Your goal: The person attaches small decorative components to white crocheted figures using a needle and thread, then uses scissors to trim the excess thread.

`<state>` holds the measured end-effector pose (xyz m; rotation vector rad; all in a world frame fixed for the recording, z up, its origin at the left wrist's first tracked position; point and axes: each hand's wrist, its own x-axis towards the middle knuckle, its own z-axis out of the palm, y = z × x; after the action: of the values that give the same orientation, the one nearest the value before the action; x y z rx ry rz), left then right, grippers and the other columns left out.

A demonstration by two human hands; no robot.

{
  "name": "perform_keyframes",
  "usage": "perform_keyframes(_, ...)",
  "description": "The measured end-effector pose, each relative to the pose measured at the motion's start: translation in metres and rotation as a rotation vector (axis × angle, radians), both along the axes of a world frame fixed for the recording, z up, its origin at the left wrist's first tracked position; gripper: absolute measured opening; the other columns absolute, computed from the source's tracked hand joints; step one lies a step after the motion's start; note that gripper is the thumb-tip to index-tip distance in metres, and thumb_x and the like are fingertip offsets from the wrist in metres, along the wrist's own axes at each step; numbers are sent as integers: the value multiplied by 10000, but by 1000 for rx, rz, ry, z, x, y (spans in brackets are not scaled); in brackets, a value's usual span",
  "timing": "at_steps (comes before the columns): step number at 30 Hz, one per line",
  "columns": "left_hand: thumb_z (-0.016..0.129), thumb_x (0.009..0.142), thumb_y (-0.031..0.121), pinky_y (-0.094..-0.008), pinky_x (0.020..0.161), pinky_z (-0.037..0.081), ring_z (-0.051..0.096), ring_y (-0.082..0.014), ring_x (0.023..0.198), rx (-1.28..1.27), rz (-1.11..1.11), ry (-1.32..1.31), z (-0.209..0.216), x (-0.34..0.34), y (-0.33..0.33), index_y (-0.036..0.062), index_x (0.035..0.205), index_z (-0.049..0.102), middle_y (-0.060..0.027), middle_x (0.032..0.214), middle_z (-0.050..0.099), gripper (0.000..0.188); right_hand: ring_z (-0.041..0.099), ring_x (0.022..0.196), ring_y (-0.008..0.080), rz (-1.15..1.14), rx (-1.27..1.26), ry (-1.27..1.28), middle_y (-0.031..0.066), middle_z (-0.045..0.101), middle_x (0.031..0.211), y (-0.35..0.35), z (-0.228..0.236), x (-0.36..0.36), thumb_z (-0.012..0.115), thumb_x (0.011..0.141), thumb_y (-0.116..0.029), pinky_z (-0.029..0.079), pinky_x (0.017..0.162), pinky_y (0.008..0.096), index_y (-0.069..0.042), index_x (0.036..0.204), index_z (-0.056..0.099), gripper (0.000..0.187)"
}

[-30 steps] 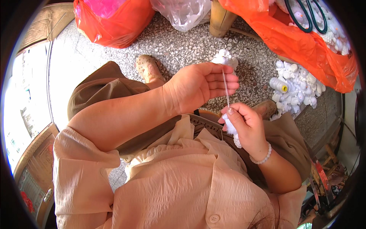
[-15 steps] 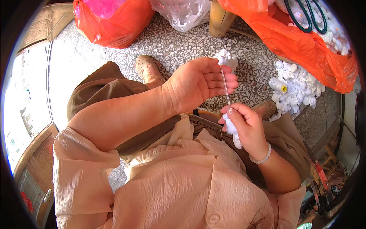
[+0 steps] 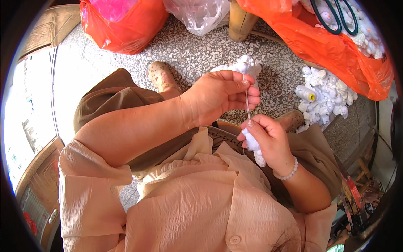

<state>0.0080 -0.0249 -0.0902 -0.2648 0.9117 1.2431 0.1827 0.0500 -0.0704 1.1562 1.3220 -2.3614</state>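
A thin, pale thread (image 3: 247, 101) runs nearly straight between my two hands. My left hand (image 3: 222, 94) pinches its upper part between thumb and forefinger, the other fingers loosely curled. Lower down, my right hand (image 3: 268, 140) is closed on a small white fluffy piece (image 3: 254, 147) and on the thread's lower end. The fluffy piece hangs below the right thumb, partly hidden by the palm. Just beyond my left fingers is a white knobbly cluster (image 3: 245, 64); whether the thread joins it I cannot tell.
White knitted-looking pieces (image 3: 331, 103) lie heaped on the speckled floor (image 3: 193, 50), with a thread spool (image 3: 305, 93) among them. An orange bag (image 3: 277, 23) holds more, with green-handled scissors (image 3: 336, 19) on top. A red bag (image 3: 126, 29) and clear bag (image 3: 197, 17) stand farther off.
My left thumb has come down onto the forefinger, pinching the thread; before, that hand was spread with palm up. More of the white cluster shows beyond it. My right hand has barely moved.
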Motion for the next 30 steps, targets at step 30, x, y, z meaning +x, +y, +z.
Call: perform_keyframes(30,519,872,34,-247,568,414,489,-113,612,-223,-111,122,-2,12,-4,-18,964,500,-132,942,610,107,613,743,127,493,1093,203,34,636,762,43,27,-26,574,877,-124,479,649,273,-4,848,609,128)
